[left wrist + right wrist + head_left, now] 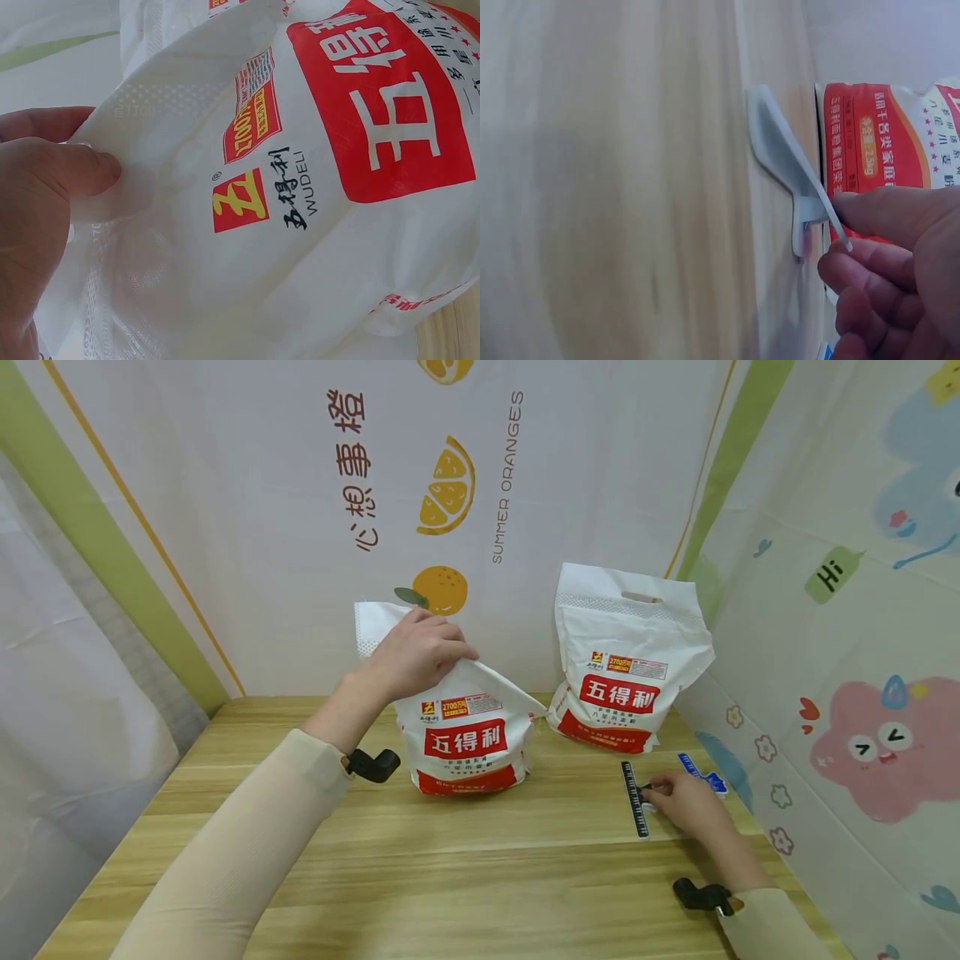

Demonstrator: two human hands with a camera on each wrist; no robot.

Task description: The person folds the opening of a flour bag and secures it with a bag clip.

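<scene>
Left hand (423, 652) grips the near bag (467, 739), left of the far bag (622, 693); right hand (693, 807) pinches the dark clip (634, 799) before the latter. The step looks like pickup, next calling for a steady lift.

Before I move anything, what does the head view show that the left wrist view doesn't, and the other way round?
Only the head view shows the right hand pinching the dark clip, with a blue item beside it, and the curtain's orange-slice print.

Only the left wrist view makes the small WUDELI lettering readable; from the head it is too small.

Both show the left hand gripping the left bag near its top, and some wooden tabletop, just a corner in the wrist view.
</scene>
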